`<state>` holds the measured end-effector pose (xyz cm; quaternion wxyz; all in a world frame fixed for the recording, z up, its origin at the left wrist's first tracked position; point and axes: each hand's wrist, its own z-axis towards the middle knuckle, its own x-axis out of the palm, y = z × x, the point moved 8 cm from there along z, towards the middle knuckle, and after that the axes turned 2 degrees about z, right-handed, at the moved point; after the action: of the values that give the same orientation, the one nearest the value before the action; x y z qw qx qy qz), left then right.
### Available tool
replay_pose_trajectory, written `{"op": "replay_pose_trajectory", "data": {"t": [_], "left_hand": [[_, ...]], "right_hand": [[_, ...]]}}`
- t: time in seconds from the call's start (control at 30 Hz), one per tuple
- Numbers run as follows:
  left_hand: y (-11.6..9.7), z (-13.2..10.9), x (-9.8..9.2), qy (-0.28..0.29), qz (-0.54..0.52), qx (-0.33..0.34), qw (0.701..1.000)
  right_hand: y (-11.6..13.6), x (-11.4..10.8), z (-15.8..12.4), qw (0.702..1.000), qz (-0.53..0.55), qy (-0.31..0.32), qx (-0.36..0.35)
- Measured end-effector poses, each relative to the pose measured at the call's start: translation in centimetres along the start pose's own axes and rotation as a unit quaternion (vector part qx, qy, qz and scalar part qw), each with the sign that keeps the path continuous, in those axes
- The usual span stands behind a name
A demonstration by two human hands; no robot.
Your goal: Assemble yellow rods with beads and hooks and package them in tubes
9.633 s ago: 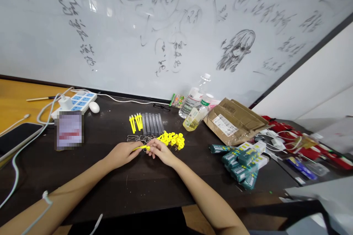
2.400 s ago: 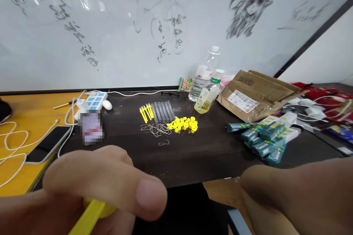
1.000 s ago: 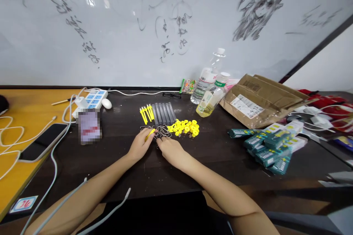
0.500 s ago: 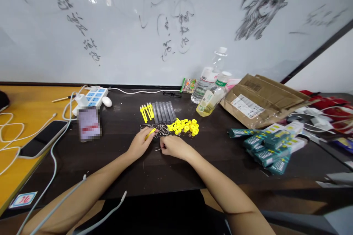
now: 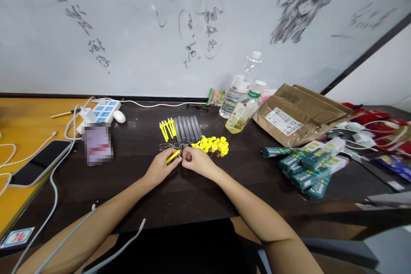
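My left hand is closed around a yellow plastic stick, whose end points at the fingertips of my right hand. Pinched shut, my right hand meets it just above the dark table; the metal wire loop it held half a second ago is hidden by the fingers. Behind both hands lies a tangle of bent metal wire pieces. Beyond that, several yellow sticks with metal tips lie in a row beside several clear tubes. A heap of small yellow caps is right of the wires.
Two bottles, a water bottle and a drink bottle, stand at the back. Right of them are a brown parcel and several green-white boxes. At left lie a power strip, a phone and loose white cables.
My right hand has moved up and in against the left fingertips, and the wire loop that stuck out of it is out of sight. The camera view has shifted slightly.
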<state>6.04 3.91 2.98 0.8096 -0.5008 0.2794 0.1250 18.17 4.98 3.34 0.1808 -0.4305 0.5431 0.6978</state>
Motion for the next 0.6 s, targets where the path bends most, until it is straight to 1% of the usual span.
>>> {"op": "replay_pose_trajectory", "data": {"t": [0.13, 0.27, 0.37, 0.43, 0.53, 0.6], "left_hand": [[0.4, -0.1, -0.4, -0.027, -0.058, -0.035, 0.997], [1.4, 0.0, -0.6, -0.043, -0.099, -0.072, 0.992], [2.3, 0.2, -0.6, -0.032, -0.102, -0.089, 0.99], [2.6, 0.3, -0.4, -0.024, -0.102, -0.089, 0.99], [2.7, 0.3, -0.2, -0.016, -0.116, -0.089, 0.989], [2.6, 0.3, -0.2, -0.013, -0.122, -0.089, 0.988]], "right_hand": [[0.6, 0.9, 0.0, 0.996, 0.076, -0.011, -0.036], [0.0, 1.4, 0.2, 0.99, 0.132, -0.025, -0.032], [-0.2, 1.8, 0.3, 0.981, 0.184, -0.038, -0.052], [-0.1, 2.3, 0.4, 0.973, 0.219, -0.031, -0.066], [0.2, 2.9, 0.3, 0.963, 0.255, -0.02, -0.083], [0.4, 2.9, 0.3, 0.96, 0.266, -0.021, -0.087]]}}
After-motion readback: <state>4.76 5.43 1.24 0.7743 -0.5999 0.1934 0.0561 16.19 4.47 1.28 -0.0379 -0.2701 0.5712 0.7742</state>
